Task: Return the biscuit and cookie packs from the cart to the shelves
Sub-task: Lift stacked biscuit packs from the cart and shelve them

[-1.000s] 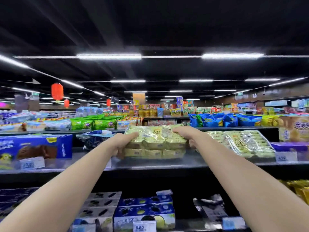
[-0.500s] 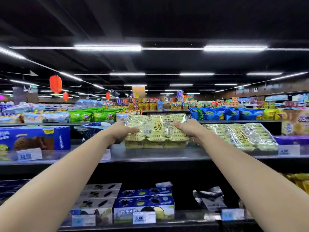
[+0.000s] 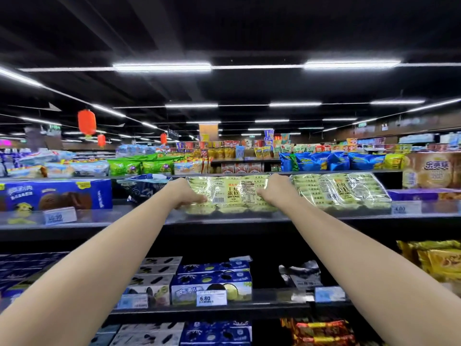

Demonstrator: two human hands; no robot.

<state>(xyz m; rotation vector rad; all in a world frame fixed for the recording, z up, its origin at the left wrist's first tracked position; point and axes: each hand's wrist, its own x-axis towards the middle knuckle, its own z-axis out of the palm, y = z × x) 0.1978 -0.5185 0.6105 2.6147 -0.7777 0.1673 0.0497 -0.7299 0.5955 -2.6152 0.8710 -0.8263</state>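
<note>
Now the top shelf [image 3: 324, 221] carries a blue biscuit box [image 3: 57, 194] at its left and a leaning row of yellow-green dry-cake packs [image 3: 341, 191] at its right. Between them the held pack [image 3: 229, 193] seems to sit on like packs lying beneath it. Its label faces the camera squarely, whereas a second ago it was tipped further back and the label barely showed. The left hand [image 3: 185, 194] grips its left end and the right hand [image 3: 278, 189] its right end, with fingers [image 3: 199, 199] curled onto the front face and clamped on the wrapper. I judge the pack has reached its slot and is being straightened, so this return is nearly done.
</note>
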